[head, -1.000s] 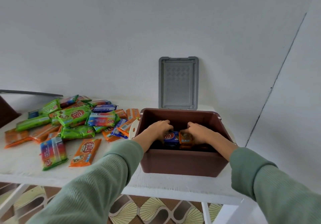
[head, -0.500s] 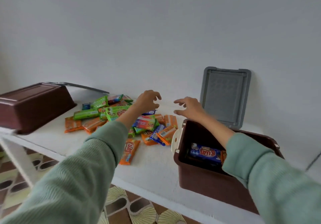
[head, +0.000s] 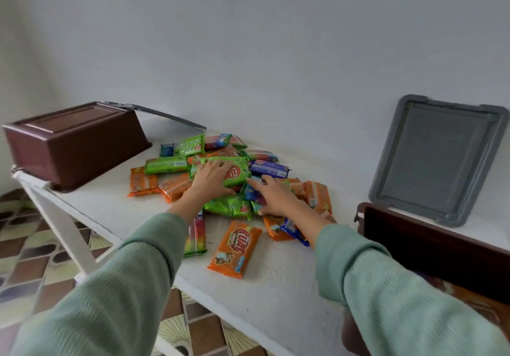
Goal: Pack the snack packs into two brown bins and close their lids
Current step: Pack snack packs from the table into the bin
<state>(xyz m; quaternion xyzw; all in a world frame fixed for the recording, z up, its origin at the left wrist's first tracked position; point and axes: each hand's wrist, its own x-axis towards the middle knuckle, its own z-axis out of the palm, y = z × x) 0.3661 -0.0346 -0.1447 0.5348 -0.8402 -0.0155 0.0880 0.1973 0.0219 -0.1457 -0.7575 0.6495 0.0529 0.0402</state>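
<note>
Two brown bins sit at either end of a white table (head: 105, 206). The left bin (head: 71, 143) stands bottom-up at the far left, overhanging the table's end, and a grey lid (head: 165, 115) slants out from behind it. The right bin (head: 430, 242) is open at the near right, with its dark inside partly hidden by the right sleeve. Behind it, a second grey lid (head: 438, 159) leans upright against the wall.

Both arms, in green sleeves, reach forward from the near edge to the middle of the table. There the snack packs (head: 265, 167) lie in a loose heap of green, orange and blue between the two bins.

The left hand (head: 212, 176) lies palm-down on a large green pack (head: 234, 172) on top of the heap. Its fingers are spread and nearly straight, pressing on the wrapper rather than closing round it. The right hand (head: 273, 198) is just beside it, also palm-down and released, with its fingers stretched left over blue and orange packs at the heap's right side. Neither hand grasps anything.

Nearer than the hands, an orange pack (head: 234, 248) lies alone. A rainbow-striped pack (head: 197, 234) lies just left of it, partly under the left forearm.
</note>
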